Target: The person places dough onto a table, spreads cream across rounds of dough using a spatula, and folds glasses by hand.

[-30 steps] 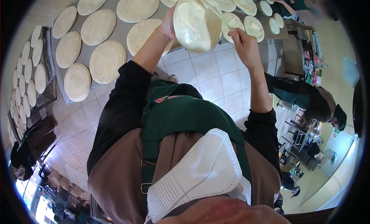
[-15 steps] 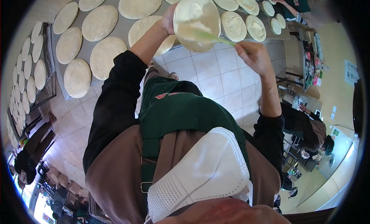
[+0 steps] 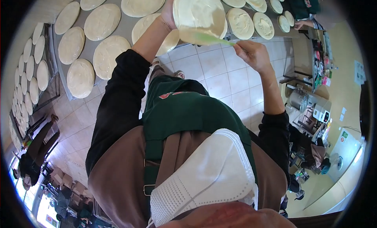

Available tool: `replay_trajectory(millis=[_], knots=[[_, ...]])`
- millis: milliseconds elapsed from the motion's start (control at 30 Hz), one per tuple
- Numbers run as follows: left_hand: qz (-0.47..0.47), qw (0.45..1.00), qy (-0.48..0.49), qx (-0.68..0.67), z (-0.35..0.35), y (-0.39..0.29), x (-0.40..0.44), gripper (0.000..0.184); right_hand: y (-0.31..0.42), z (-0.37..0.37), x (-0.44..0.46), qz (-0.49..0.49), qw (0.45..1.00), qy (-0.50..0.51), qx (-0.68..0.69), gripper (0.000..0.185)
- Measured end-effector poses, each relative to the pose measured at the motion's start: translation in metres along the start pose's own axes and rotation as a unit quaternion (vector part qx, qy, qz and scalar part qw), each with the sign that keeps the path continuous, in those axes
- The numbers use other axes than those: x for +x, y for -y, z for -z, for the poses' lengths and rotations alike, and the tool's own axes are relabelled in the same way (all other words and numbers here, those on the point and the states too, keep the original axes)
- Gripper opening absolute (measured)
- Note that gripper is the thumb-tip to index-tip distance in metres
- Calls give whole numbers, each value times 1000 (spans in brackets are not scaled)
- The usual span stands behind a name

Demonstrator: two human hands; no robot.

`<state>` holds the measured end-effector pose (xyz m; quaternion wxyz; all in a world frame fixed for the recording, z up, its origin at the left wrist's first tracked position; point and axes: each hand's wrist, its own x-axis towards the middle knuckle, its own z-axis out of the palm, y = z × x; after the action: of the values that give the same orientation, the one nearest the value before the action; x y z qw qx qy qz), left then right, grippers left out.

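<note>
My left hand (image 3: 169, 14) holds up a round, pale disc (image 3: 199, 10) coated in creamy spread. Its thumb side shows at the left edge, while most of the fingers are hidden behind the disc. In my right hand (image 3: 253, 55) the fingers are closed round the handle of a light green spatula (image 3: 210, 40). The spatula's blade lies along the near edge of the disc and looks blurred, with cream on it. Below and left of my left hand, another cream-coated disc (image 3: 169, 41) lies at the table's edge.
Several similar coated discs (image 3: 102, 22) lie on the grey-covered table (image 3: 74, 90). More fill a rack at the far left (image 3: 42, 75). A co-worker's hand (image 3: 304, 24) is at the table's right end. Tiled floor (image 3: 220, 67) shows below; other people are at the right and lower left.
The spatula has moved from across the disc's middle down to its near edge, my right hand shifting slightly left. The disc is tipped differently, showing more of its coated face. The co-worker's hand has moved.
</note>
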<state>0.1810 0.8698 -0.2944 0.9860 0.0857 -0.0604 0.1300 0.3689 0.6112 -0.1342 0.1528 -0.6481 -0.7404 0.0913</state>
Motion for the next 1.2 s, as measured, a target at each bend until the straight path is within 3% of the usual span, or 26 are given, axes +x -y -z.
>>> replay_trajectory(millis=[133,200,267,300,400,567,733,767,867,967,1100,1200], knots=[[-44,998,12,-33,-8,-11,-7,55,-5,6,-10,2,1000,0,23,24],[-75,997,0,-32,-28,-6,-8,56,-9,1,-17,-96,983,-27,157,26],[-163,986,29,32,-65,6,-4,56,-12,-13,-20,-132,973,-77,175,27],[-162,986,29,32,-68,6,-3,56,-12,-18,-20,-168,959,-126,192,28],[-179,983,-21,-33,-70,9,1,58,1,-33,-12,-233,941,-174,176,31],[-286,957,-6,53,-68,23,15,62,42,-64,-8,-251,945,-142,155,29],[-281,959,7,33,-65,29,12,61,78,-65,-6,-231,936,-85,251,28],[-280,960,10,27,-63,29,10,61,75,-67,-7,-195,946,-88,244,27],[-277,961,21,11,-56,25,9,61,64,-62,-7,-213,930,-146,263,29],[-278,960,32,-4,-48,19,6,60,44,-54,-5,-273,913,-190,238,32],[-281,959,45,-24,-38,14,7,60,32,-77,-14,-254,936,-199,144,31],[-286,956,58,-36,-36,14,8,59,51,-96,-21,-235,943,-165,169,28]])
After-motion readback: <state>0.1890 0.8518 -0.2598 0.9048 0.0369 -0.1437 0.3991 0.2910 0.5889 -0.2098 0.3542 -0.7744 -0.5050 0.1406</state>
